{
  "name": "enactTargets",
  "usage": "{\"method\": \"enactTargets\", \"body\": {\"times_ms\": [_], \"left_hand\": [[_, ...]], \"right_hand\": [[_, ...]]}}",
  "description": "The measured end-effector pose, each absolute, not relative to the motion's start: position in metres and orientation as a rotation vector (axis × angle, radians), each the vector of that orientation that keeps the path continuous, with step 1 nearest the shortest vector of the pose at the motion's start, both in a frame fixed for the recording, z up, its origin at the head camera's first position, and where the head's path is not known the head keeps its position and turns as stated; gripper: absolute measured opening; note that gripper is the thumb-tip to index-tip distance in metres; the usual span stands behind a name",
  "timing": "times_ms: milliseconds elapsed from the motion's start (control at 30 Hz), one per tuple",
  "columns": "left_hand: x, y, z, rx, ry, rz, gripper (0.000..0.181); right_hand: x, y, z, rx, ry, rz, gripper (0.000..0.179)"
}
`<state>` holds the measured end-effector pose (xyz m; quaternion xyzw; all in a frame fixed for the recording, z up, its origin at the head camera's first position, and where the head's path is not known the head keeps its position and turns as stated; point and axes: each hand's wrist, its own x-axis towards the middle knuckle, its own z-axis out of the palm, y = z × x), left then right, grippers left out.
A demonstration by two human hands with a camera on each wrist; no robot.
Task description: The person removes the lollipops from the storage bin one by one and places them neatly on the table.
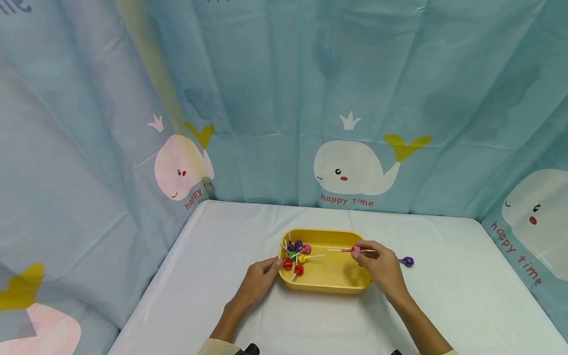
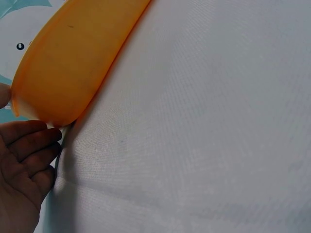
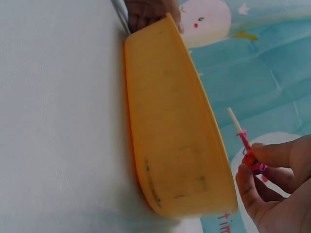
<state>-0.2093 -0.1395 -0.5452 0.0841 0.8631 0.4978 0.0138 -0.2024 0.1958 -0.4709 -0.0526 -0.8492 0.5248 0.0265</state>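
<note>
A yellow tray (image 1: pixel 328 287) lies on the white table, with several wrapped lollipops grouped at its left end. My left hand (image 1: pixel 258 278) holds that end, thumb at the rim and fingers against the outer wall; in the left wrist view the fingers (image 2: pixel 36 141) touch the tray's end (image 2: pixel 73 63). Above the tray's right end, my right hand (image 1: pixel 382 266) pinches a pink lollipop (image 1: pixel 356 249) by its wrapped head, its stick pointing left. The right wrist view shows this lollipop (image 3: pixel 250 158) between thumb and fingers, beside the tray's rim.
A purple lollipop (image 1: pixel 407 261) lies on the table (image 1: pixel 466 296) to the right of my right hand. In the tray are red lollipops (image 1: pixel 299 269), a yellow one (image 1: pixel 302 258) and a pink one (image 1: pixel 306 249). A whale-print curtain (image 1: pixel 275 167) hangs behind the table.
</note>
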Motion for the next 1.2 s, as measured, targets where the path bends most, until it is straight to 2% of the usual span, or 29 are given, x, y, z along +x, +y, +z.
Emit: {"method": "enactTargets", "body": {"times_ms": [500,800,1200], "left_hand": [[-0.210,-0.140,-0.546,0.249,2.688,1.546,0.059],[-0.210,-0.139,-0.545,0.256,2.694,1.545,0.051],[-0.211,-0.139,-0.546,0.244,2.697,1.534,0.055]], "right_hand": [[-0.195,0.217,-0.474,-0.157,-2.597,1.601,0.044],[-0.189,0.229,-0.476,-0.165,-2.578,1.578,0.042],[-0.182,0.248,-0.481,-0.239,-2.619,1.534,0.046]]}}
